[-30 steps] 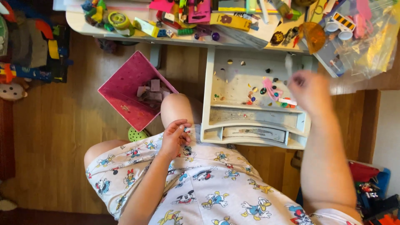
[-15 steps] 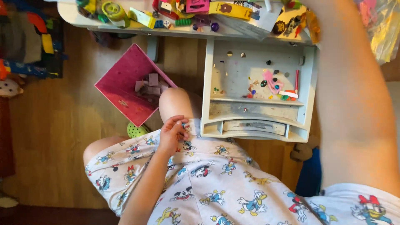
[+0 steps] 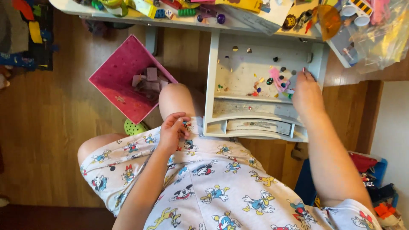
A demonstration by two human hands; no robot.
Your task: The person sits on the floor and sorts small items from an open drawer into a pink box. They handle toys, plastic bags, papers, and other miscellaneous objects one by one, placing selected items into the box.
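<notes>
Here, over wood floor, right hand [image 3: 306,94] reaches curled into the open desk drawer [image 3: 243,72]; left hand [image 3: 172,130] rests loosely curled on lap.

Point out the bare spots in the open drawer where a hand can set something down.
The drawer is bare along its left side, beside the few scattered beads. The right side is crowded: the right hand rests by the pink piece and small coloured bits.

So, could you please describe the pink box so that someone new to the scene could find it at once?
Start at the open white drawer under the cluttered desk and look left, past the person's bare knee. The pink box sits tilted on the wooden floor, open-topped, with pale square pieces inside. It is the only large pink container there.
</notes>
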